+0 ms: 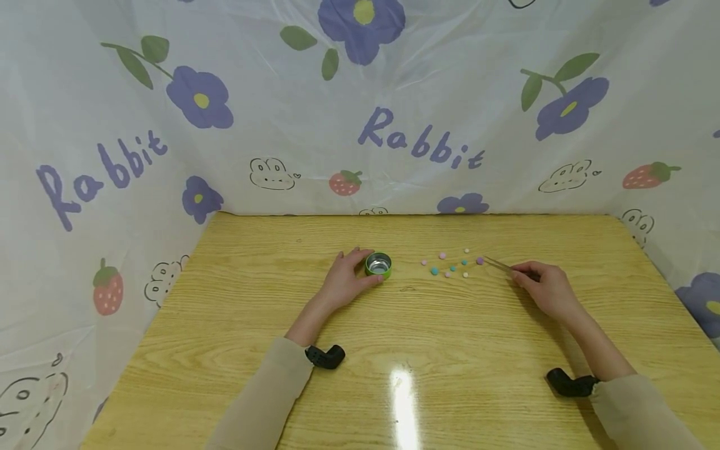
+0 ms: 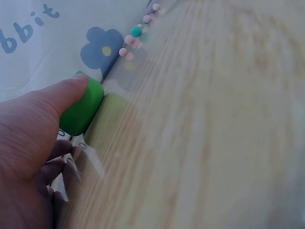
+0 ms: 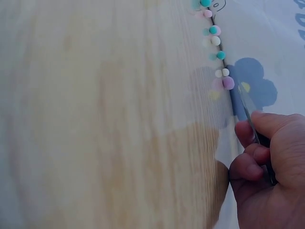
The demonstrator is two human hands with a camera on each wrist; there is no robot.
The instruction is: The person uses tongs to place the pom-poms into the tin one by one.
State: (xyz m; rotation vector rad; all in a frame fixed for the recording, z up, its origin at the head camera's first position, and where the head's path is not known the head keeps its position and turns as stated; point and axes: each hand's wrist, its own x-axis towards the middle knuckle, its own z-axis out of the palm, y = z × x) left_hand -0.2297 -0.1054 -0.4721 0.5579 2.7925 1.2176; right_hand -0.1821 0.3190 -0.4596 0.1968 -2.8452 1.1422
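My left hand (image 1: 344,281) grips a small round green tin (image 1: 379,270) between thumb and fingers, its silvery inside facing up. In the left wrist view the thumb lies on the green wall of the tin (image 2: 82,112). Slim metal tweezers (image 1: 498,265) are held in my right hand (image 1: 544,291), pointing left. Their tips are right at a purple ball (image 1: 480,260), the rightmost of several small balls. In the right wrist view the tweezers (image 3: 249,105) run up toward the purple ball (image 3: 228,83), with fingers curled round the dark handle.
Between tin and tweezers lie scattered small balls: a teal ball (image 1: 434,271), a pink ball (image 1: 442,255), a white ball (image 1: 465,275) and others. Everything rests on a wooden table (image 1: 360,337). A printed curtain (image 1: 315,125) hangs behind its back edge.
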